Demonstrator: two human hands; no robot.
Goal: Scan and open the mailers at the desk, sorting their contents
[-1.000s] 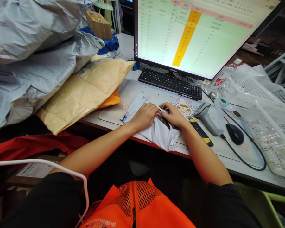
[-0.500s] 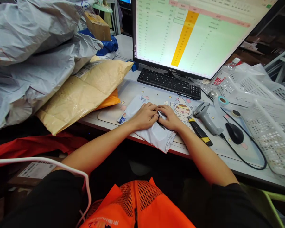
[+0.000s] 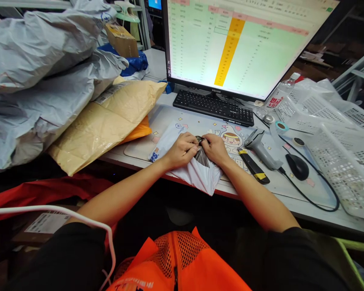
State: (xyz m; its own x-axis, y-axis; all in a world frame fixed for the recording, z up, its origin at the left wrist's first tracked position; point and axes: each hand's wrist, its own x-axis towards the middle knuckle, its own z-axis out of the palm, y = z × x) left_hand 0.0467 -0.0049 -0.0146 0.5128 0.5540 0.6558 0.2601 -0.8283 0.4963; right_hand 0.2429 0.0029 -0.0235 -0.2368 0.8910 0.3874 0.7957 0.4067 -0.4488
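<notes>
A white plastic mailing bag (image 3: 197, 176) lies on the desk mat at the front edge, its lower corner hanging over. My left hand (image 3: 184, 150) is closed on the bag on one side of a torn opening. On the other side, my right hand (image 3: 214, 148) pinches the bag with its fingers curled. Dark grey shows in the opening between my hands; what it is, I cannot make out. Just right of my right hand are a black-and-yellow utility knife (image 3: 254, 166) and a grey barcode scanner (image 3: 262, 150).
Grey plastic parcels (image 3: 48, 101) and a yellow padded envelope (image 3: 109, 121) are piled at left. Behind my hands stand a keyboard (image 3: 212, 107) and a monitor (image 3: 224, 48). A mouse (image 3: 297, 166), tape roll (image 3: 281, 127) and white perforated basket (image 3: 342, 169) are at right.
Both hands have pulled the bag's opening wider and lifted its edges a little. More of the dark grey inside shows. The view has shifted slightly.
</notes>
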